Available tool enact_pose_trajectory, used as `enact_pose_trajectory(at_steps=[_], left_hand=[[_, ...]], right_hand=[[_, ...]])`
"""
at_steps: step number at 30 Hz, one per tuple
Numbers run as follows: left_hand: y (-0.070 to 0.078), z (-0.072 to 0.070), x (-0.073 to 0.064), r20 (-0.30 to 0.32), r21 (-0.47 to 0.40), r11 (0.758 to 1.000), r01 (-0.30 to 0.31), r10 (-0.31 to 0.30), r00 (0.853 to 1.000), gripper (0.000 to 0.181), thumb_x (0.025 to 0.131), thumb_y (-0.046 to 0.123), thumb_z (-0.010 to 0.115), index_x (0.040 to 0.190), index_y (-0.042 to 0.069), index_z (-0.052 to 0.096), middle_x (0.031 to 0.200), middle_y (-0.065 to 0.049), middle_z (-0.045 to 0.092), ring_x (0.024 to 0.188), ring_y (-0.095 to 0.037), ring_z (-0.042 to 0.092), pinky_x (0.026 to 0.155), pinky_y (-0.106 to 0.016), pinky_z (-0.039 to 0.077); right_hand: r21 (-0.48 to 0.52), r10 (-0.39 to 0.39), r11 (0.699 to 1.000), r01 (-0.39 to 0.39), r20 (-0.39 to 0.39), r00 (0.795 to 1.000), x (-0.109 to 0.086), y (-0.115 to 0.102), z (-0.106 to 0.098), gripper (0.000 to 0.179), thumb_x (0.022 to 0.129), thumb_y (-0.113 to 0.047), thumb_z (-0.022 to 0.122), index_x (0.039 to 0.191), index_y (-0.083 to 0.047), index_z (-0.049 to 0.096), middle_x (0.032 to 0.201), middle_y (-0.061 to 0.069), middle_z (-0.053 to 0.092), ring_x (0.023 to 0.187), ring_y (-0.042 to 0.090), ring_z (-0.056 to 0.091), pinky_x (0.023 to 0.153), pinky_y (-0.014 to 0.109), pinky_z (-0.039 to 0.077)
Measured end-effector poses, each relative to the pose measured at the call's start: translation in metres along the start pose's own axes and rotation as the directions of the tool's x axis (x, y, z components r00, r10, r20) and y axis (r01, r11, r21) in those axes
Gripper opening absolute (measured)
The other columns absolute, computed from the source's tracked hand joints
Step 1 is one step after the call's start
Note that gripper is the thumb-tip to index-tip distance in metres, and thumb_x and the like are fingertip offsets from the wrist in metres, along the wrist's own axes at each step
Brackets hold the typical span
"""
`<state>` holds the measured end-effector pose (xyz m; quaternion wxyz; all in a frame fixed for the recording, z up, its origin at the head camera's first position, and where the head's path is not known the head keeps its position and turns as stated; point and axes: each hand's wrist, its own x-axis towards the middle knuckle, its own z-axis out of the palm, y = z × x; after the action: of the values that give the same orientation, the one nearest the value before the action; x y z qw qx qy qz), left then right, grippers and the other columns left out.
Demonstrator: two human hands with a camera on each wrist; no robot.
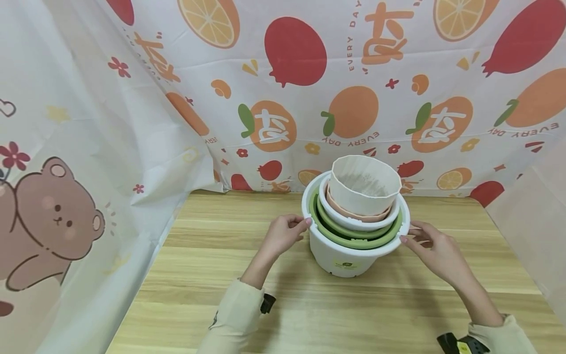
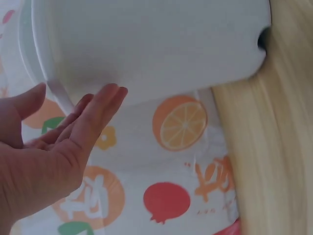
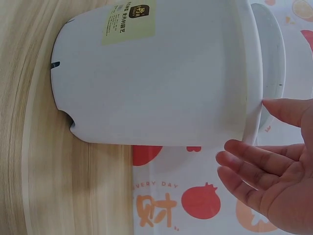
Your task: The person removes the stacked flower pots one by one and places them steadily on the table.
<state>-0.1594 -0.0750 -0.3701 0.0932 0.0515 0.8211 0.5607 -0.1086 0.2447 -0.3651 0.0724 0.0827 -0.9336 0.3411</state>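
Your pale right sleeve [image 1: 504,337] and left sleeve [image 1: 236,314] come up from the bottom edge, a dark device [image 1: 267,303] at your left wrist. Ahead of them, your left grip [image 1: 284,232] and right grip [image 1: 442,253] are clamped on opposite sides of the large white pot [image 1: 340,253], each with its thumb on the rim and its fingers beneath it. The pot stands upright on the wood-grain worktop [image 1: 199,275], toward the back edge, its label [image 1: 347,265] facing you. Nested inside it you see two green pots [image 1: 362,244], a smaller white pot [image 1: 358,226], a pinkish pot [image 1: 353,215] and, topmost, a white faceted pot [image 1: 362,200]. Behind everything hangs your fruit-printed sheet [image 1: 309,113], with a bear [image 1: 62,216] printed on the cover at your left.
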Motion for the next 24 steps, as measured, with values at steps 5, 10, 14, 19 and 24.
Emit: enact_pose_trajectory(at_steps=[5, 10, 14, 19, 24], left_hand=[[-0.0012, 0.0042, 0.0034, 0.020, -0.270, 0.958, 0.096, -0.094, 0.995, 0.029, 0.091, 0.017, 0.058, 0.102, -0.010, 0.059, 0.095, -0.017, 0.062, 0.089, -0.022, 0.062, 0.075, -0.032, 0.055], [-0.0019, 0.0069, 0.0045, 0.018, -0.367, 0.920, 0.140, -0.144, 0.989, 0.025, 0.091, 0.012, 0.057, 0.100, -0.012, 0.059, 0.090, -0.015, 0.063, 0.081, -0.017, 0.062, 0.075, -0.033, 0.054], [-0.0024, 0.0084, 0.0050, 0.020, -0.411, 0.898, 0.158, -0.164, 0.986, 0.024, 0.091, 0.011, 0.058, 0.099, -0.012, 0.058, 0.086, -0.013, 0.062, 0.077, -0.015, 0.061, 0.074, -0.033, 0.055], [-0.0027, 0.0092, 0.0058, 0.027, -0.433, 0.886, 0.169, -0.174, 0.984, 0.024, 0.091, 0.011, 0.057, 0.099, -0.012, 0.058, 0.084, -0.012, 0.062, 0.076, -0.015, 0.062, 0.074, -0.032, 0.055], [-0.0014, 0.0089, 0.0065, 0.029, -0.440, 0.881, 0.175, -0.181, 0.983, 0.025, 0.091, 0.012, 0.057, 0.100, -0.012, 0.057, 0.086, -0.013, 0.062, 0.078, -0.016, 0.062, 0.075, -0.032, 0.054]], right_hand=[[-0.004, 0.000, 1.000, 0.000, 0.008, 1.000, 0.0006, 0.0004, -0.0012, 0.050, 0.089, -0.027, 0.061, 0.123, 0.008, 0.048, 0.103, 0.022, 0.063, 0.084, 0.032, 0.062, 0.068, 0.042, 0.054], [0.004, 0.006, 1.000, -0.006, 0.023, 1.000, 0.0013, 0.0006, -0.0019, 0.051, 0.089, -0.027, 0.061, 0.123, 0.008, 0.048, 0.104, 0.022, 0.063, 0.086, 0.032, 0.061, 0.069, 0.041, 0.054], [-0.002, 0.013, 1.000, -0.013, 0.027, 1.000, 0.0009, 0.0003, -0.0015, 0.051, 0.089, -0.028, 0.061, 0.123, 0.008, 0.048, 0.104, 0.022, 0.063, 0.086, 0.031, 0.062, 0.068, 0.039, 0.054], [0.010, 0.017, 1.000, -0.017, 0.034, 0.999, 0.0006, -0.0007, -0.0022, 0.052, 0.089, -0.027, 0.062, 0.123, 0.010, 0.047, 0.104, 0.024, 0.062, 0.086, 0.033, 0.061, 0.069, 0.043, 0.054], [0.009, -0.007, 1.000, 0.006, 0.034, 0.999, 0.0029, 0.0013, -0.0036, 0.051, 0.088, -0.026, 0.063, 0.121, 0.010, 0.049, 0.103, 0.023, 0.062, 0.087, 0.033, 0.061, 0.069, 0.042, 0.054]])
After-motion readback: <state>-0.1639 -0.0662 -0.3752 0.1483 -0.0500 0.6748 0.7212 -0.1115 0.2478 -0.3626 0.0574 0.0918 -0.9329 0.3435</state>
